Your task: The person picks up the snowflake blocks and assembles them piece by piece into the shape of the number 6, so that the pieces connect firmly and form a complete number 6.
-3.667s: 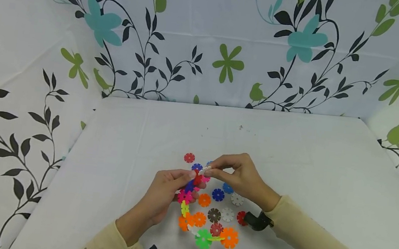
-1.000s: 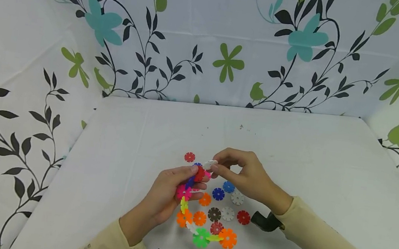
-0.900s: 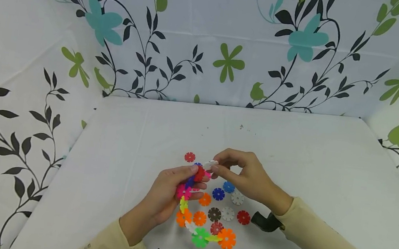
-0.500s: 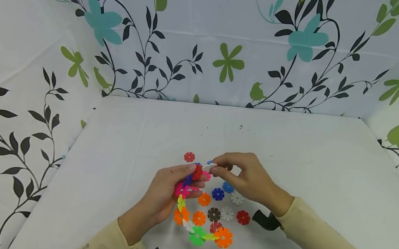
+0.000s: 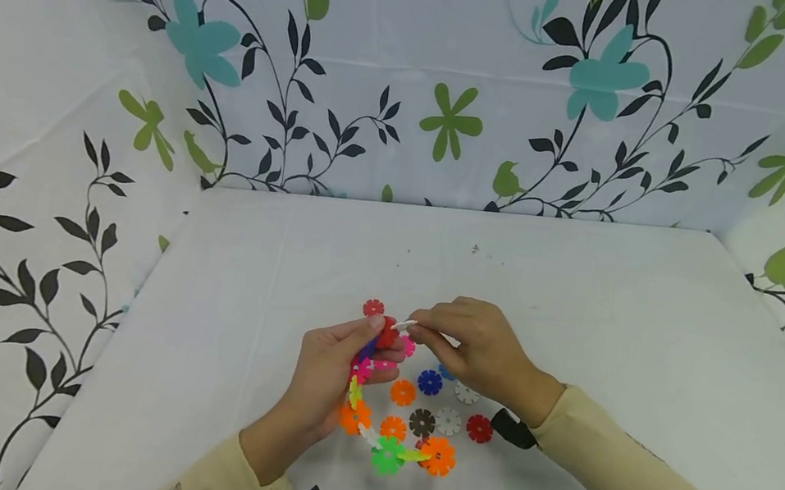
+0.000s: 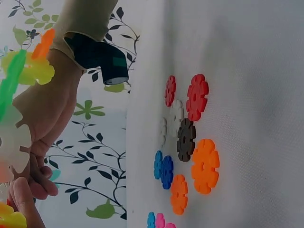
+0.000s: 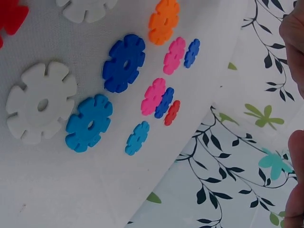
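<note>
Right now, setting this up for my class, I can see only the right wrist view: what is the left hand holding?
Observer: The left hand grips a chain of linked discs by its red disc.
Operator: And the right hand, whose fingers barely enter my picture?
Observer: In the head view, it pinches a white disc.
Operator: Which disc ends the chain away from the left hand?
Observer: An orange disc.
</note>
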Motion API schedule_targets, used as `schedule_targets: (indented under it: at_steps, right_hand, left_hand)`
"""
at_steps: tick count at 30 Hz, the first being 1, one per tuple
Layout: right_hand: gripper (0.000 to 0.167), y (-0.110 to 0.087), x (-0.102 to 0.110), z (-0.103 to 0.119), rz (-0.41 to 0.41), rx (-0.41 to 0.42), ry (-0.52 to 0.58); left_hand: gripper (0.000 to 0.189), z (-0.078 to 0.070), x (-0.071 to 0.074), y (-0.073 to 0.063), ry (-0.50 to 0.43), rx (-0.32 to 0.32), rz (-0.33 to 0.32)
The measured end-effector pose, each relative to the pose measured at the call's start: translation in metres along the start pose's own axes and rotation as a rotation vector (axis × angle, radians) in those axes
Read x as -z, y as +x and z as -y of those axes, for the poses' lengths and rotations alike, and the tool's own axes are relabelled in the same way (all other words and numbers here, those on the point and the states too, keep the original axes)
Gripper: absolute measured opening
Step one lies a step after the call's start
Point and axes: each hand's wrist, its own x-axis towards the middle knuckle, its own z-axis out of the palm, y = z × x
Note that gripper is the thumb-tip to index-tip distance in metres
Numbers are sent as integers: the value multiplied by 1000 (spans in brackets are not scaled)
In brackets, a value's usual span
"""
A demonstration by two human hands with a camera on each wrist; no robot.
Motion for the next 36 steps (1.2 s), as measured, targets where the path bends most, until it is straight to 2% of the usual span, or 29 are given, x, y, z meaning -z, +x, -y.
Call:
schedule_targets:
  at_steps: [2, 7, 11, 16, 20, 23, 25, 29, 32, 36]
  right_hand:
    - [19, -1, -1, 0, 2, 20, -14]
    - [31, -1, -2, 3, 12, 79, -107]
    - [28, 0, -2, 5, 35, 123, -180]
    - [13, 0, -2, 4, 74, 135, -174]
    - [20, -1, -2, 4, 86, 106, -141]
    - [22, -1, -2, 4, 103, 52, -114]
    - [22, -1, -1, 4, 130, -18, -75]
    - [24, 0, 3, 2, 186, -183, 57]
    - [29, 2, 9, 1, 231, -258, 152]
    - [38, 2, 14, -6, 279, -356, 211]
  left_hand:
    - [41, -1, -1, 0, 10, 5, 2]
    - [40, 0, 1, 0, 37, -9, 2]
    - [38, 3, 2, 1, 50, -14, -9]
    - [35, 6, 3, 3, 58, 2, -16]
    - [34, 7, 3, 5, 63, -7, -5]
    - [35, 6, 4, 6, 64, -2, 9]
    - [37, 5, 5, 7, 52, 24, 22]
    - [42, 1, 6, 11, 26, 84, 83]
    - [43, 0, 7, 13, 35, 101, 128]
    - [43, -1, 9, 12, 47, 120, 134]
